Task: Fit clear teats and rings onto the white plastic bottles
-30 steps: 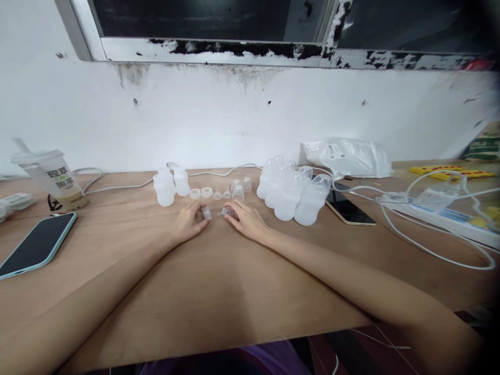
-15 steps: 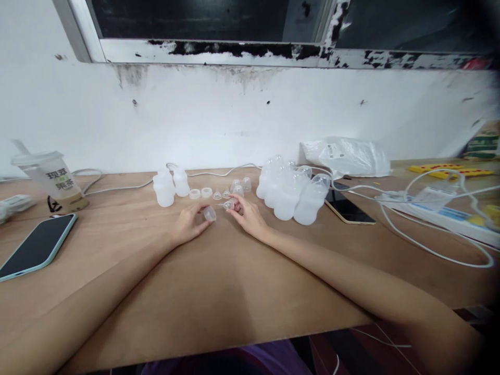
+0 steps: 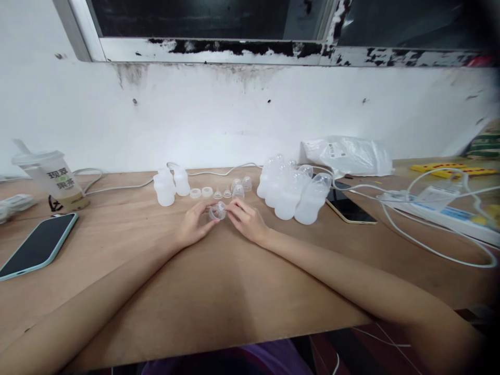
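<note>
My left hand (image 3: 194, 225) is closed around the side of a clear bottle cap (image 3: 214, 214), whose round opening is turned to the right. From the right, the fingers of my right hand (image 3: 247, 221) pinch a small clear bottle nipple (image 3: 221, 207) at the cap's mouth. The two parts overlap, and I cannot tell whether the nipple sits inside. Just behind my hands are two white collar rings (image 3: 207, 192), two more nipples (image 3: 227, 194) standing on the table, and several clear domed caps (image 3: 237, 191).
Two frosted baby bottles (image 3: 165, 190) stand at left, and a cluster of capped bottles (image 3: 288, 200) at right. Phones (image 3: 39, 244) lie on both sides. A drink cup (image 3: 54, 179), plastic bag (image 3: 347, 156), power strip (image 3: 449, 213) and loose white cables surround the wooden table (image 3: 203, 297).
My right hand has moved left with the nipple, bringing it to the cap. The cap in my left hand has shifted slightly right and turned its opening toward the nipple.
</note>
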A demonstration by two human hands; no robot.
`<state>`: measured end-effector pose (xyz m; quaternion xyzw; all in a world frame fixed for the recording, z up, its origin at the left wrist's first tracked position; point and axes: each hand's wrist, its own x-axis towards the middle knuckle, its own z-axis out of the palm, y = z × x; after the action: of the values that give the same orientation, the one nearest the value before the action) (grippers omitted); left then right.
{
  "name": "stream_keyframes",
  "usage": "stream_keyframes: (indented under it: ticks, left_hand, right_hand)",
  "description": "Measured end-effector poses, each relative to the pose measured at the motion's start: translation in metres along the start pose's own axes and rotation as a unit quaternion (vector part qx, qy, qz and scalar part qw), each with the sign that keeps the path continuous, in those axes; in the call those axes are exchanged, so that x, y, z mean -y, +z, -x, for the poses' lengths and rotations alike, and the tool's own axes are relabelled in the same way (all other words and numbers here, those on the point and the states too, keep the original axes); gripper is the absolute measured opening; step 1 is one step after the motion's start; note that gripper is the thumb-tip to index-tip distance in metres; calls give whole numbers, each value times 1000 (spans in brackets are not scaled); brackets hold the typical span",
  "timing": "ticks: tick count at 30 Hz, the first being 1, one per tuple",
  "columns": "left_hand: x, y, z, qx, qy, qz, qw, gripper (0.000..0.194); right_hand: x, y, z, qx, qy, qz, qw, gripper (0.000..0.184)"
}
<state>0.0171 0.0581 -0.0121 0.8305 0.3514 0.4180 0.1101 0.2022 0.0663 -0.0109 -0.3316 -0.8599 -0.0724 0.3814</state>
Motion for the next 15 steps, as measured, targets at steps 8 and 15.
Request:
stream_keyframes:
  ticks: [8,15]
  left_hand:
    - [2,-1,2,-17,-10,1,1000,39]
    - [3,-1,3,-18,-12,-10,1000,39]
  right_hand:
    - [0,1,0,49,-70,69,994,29]
    - [2,-2,-1,44,-52,-45,997,25]
